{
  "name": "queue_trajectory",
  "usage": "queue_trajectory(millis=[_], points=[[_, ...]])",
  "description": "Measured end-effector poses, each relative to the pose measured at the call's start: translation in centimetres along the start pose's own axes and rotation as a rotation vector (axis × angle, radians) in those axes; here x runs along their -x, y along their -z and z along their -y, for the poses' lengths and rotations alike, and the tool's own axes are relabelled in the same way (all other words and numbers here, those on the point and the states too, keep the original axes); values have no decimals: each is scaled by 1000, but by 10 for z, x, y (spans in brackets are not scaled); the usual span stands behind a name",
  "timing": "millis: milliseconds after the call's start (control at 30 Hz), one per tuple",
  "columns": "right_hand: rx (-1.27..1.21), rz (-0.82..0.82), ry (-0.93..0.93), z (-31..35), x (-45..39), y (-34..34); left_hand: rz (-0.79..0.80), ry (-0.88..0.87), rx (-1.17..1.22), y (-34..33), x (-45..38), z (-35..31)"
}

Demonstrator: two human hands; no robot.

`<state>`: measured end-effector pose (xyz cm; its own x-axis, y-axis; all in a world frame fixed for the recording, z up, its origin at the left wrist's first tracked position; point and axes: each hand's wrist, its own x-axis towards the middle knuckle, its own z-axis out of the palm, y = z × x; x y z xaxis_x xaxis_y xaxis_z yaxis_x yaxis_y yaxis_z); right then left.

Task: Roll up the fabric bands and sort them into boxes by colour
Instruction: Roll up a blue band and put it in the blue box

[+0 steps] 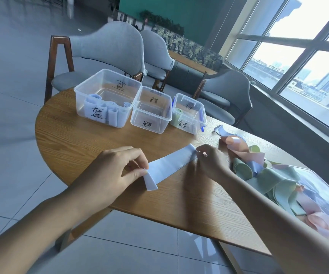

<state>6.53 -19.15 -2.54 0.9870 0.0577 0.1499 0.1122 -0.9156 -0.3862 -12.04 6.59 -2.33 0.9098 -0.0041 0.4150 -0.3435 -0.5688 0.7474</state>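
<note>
Pale blue band [170, 165] — flat on wooden table [80, 139], left hand [112, 173] pinching near end, right hand [209, 161] apparently pinching far end. Behind: three clear boxes [151, 109]. Right: loose band heap [274, 180]. Bare tabletop between — near edge close.

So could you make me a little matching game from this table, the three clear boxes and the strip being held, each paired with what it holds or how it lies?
Things:
1. left box
2. middle box
3. right box
4. blue band

States:
A. holds a green roll
B. stretched between both hands
C. holds blue rolls
D. holds no bands

Pairs: 1-C, 2-D, 3-A, 4-B
</note>
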Motion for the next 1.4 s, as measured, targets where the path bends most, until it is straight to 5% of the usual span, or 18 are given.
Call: queue_trajectory(millis=[867, 1400], points=[[363, 47, 534, 27, -31, 6, 125, 18, 229, -45, 11, -22], [238, 168, 458, 16, -35, -7, 235, -158, -8, -60, 15, -8]])
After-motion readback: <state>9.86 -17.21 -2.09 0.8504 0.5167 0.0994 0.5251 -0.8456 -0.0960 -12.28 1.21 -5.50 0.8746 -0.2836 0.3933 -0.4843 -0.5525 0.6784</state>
